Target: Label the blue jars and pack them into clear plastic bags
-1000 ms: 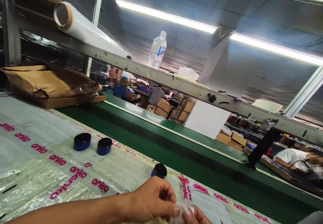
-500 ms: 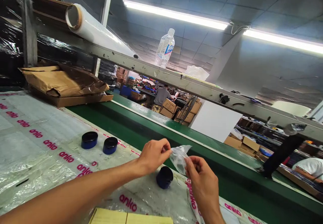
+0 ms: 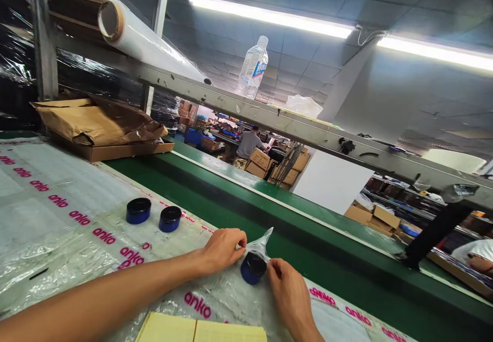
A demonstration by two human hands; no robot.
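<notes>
We hold a clear plastic bag (image 3: 259, 245) taut against a round dark-blue jar (image 3: 253, 268), our left grip (image 3: 222, 251) clamped on it at nine o'clock, our right grip (image 3: 288, 291) at four.

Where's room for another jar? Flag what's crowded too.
Free: the clear plastic sheet left of the two black-lidded blue jars, and the strip between them and your left forearm. Crowded: the third jar, with your left hand and right hand around a clear bag.
</notes>
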